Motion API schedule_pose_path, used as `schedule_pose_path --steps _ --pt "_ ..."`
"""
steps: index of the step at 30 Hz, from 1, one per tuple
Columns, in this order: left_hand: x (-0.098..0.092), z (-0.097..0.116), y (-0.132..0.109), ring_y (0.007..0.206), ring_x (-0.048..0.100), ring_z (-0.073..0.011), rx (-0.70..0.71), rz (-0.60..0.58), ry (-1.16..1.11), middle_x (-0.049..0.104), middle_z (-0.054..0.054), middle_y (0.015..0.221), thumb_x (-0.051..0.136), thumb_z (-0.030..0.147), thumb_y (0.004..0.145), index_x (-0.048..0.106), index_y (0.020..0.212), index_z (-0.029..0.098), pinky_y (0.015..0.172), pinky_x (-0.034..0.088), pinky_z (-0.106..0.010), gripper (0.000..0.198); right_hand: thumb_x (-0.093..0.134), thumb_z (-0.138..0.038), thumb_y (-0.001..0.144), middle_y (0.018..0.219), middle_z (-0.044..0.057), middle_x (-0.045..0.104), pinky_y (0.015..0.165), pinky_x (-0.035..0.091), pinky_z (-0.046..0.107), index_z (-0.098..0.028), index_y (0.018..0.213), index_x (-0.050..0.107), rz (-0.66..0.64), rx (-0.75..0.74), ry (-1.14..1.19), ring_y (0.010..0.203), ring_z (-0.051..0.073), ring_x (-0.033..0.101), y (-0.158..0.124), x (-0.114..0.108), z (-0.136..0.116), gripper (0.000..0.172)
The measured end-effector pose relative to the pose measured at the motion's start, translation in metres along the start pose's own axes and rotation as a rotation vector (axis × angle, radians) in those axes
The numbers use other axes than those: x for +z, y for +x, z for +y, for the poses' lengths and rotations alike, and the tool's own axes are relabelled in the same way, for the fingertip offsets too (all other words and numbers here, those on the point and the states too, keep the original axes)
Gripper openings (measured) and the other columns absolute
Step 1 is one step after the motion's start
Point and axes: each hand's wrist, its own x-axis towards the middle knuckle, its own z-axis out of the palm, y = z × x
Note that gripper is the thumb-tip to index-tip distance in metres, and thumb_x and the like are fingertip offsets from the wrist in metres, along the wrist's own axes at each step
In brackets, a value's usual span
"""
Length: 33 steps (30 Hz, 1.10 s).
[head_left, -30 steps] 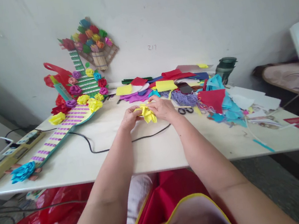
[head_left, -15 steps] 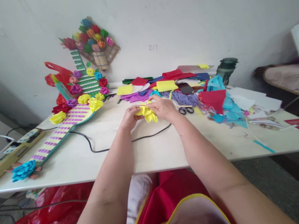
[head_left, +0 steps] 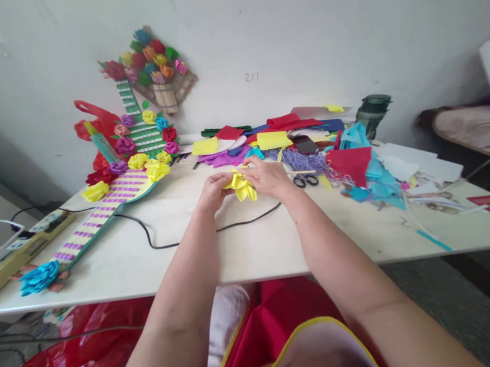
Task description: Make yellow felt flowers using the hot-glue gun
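1 long white table [head_left: 255, 255] stretches across the view, with a striped panel [head_left: 114, 205] lying on its left side, purple strips over pale yellow. Over the near edge reach the left forearm [head_left: 187, 289] and the right forearm [head_left: 335, 256], both bare, slanting inward so that they converge near the middle of the tabletop. The left hand [head_left: 216, 191] curls its fingers inward; the right hand [head_left: 269, 177] arches with its back up, fingers bent leftward. Just beyond the right wrist, scissors [head_left: 306, 180] lie with 2 dark handle loops showing. Smallest is a yellow flower [head_left: 242, 187], between the 2 hands, petals hanging toward the person. Both hands are closed on it, left at its side, right at its upper edge; the hidden fingertips leave the exact grip uncertain.
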Motion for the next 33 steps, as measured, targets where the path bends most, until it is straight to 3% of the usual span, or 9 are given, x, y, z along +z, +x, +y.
schedule_pose_path --steps 21,28,33 --pt "-0.004 0.002 0.001 0.065 0.067 -0.0178 0.068 0.057 0.008 0.071 -0.004 0.067 0.085 0.042 0.049 0.072 0.071 0.015 0.066 0.054 -0.030 0.036 0.040 -0.038 0.099 0.134 0.001 0.064 0.074 0.043 0.030 -0.033 0.122 0.071 0.042 0.029 -0.045 0.104 0.021 0.063 -0.004 -0.005 0.009 0.039" --pt "-0.012 -0.001 0.004 0.083 0.072 -0.0256 0.074 0.063 0.023 0.073 -0.008 0.073 0.087 0.045 0.049 0.074 0.076 0.014 0.079 0.056 -0.037 0.043 0.039 -0.037 0.098 0.115 0.004 0.073 0.074 0.043 0.031 -0.030 0.120 0.072 0.048 0.233 -0.048 0.100 0.023 0.065 -0.003 -0.001 0.032 0.040" --pt "-0.012 -0.001 0.004 0.080 0.071 -0.0245 0.080 0.092 0.063 0.073 -0.007 0.070 0.089 0.047 0.048 0.075 0.076 0.013 0.081 0.056 -0.038 0.046 0.040 -0.025 0.095 0.120 0.009 0.071 0.082 0.046 0.036 -0.028 0.117 0.074 -0.052 0.447 -0.023 0.107 0.028 0.064 -0.002 0.015 0.050 0.040"
